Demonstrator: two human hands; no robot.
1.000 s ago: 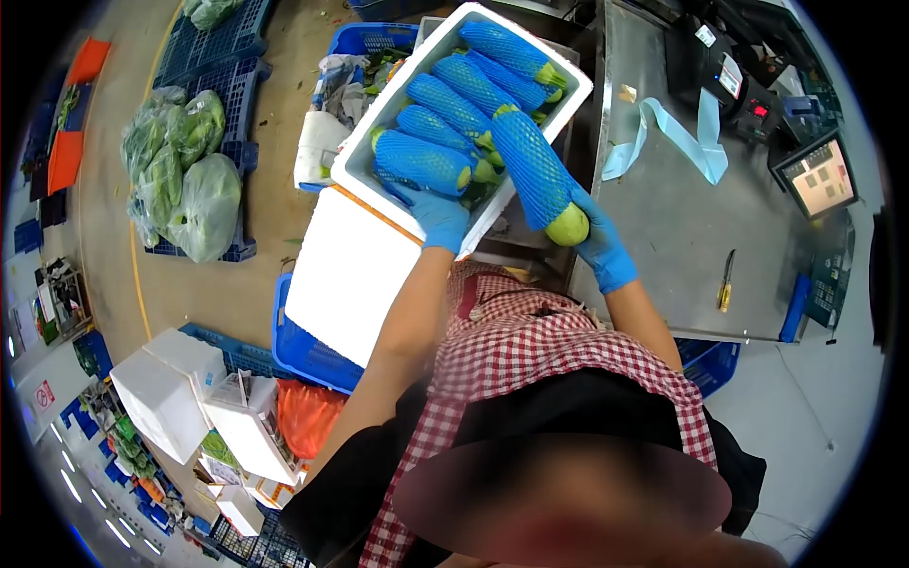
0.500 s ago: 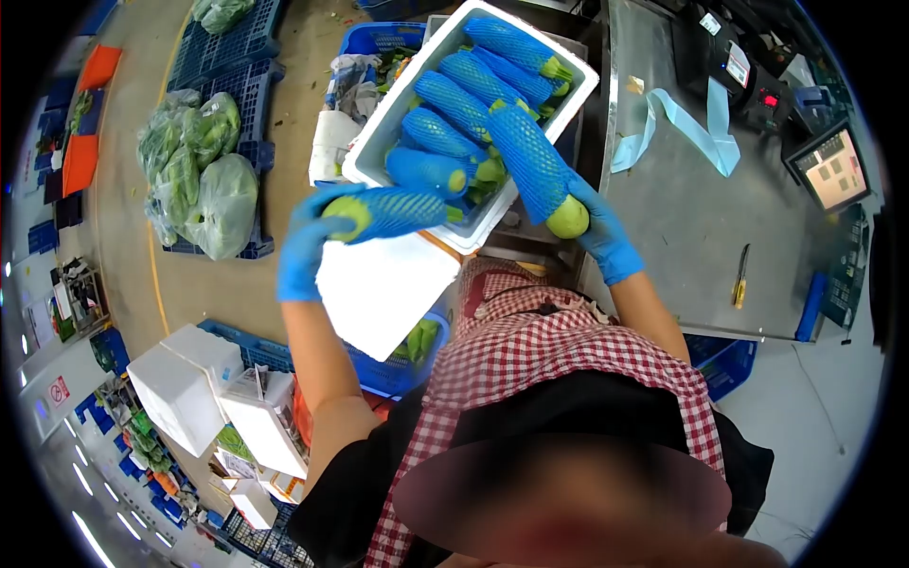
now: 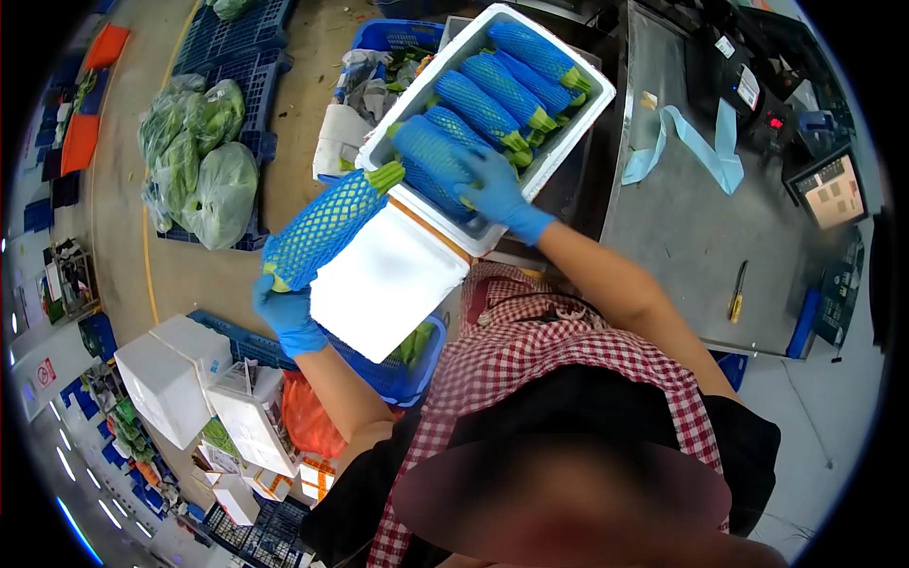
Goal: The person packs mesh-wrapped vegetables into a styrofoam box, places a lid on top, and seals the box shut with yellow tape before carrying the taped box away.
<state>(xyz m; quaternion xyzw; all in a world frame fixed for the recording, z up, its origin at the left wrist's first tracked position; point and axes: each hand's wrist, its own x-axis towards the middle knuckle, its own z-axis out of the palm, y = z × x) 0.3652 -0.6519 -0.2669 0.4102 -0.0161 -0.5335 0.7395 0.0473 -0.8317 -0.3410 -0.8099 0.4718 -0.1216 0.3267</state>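
My left hand (image 3: pixel 291 315), in a blue glove, is closed round the lower end of a green vegetable in blue net (image 3: pixel 327 227), held outside the box over its white lid (image 3: pixel 388 284). Inside the white foam box (image 3: pixel 379 142), my gloved right hand (image 3: pixel 499 194) grips another netted vegetable (image 3: pixel 431 153) at its near end. Several more netted vegetables (image 3: pixel 478 102) lie side by side beyond it, their green stem ends toward the right.
At right, a metal table (image 3: pixel 682 237) bears a light blue strip (image 3: pixel 696 151), a yellow-handled knife (image 3: pixel 737 293) and a screen (image 3: pixel 827 189). Bagged greens (image 3: pixel 194 161) rest on a blue pallet at left. Foam boxes (image 3: pixel 166 379) stand at lower left, near a blue basket (image 3: pixel 431 364).
My left hand has swung its netted vegetable upright, farther left and lower. My right hand has let go of its earlier vegetable, moved left and taken hold of one in the box.
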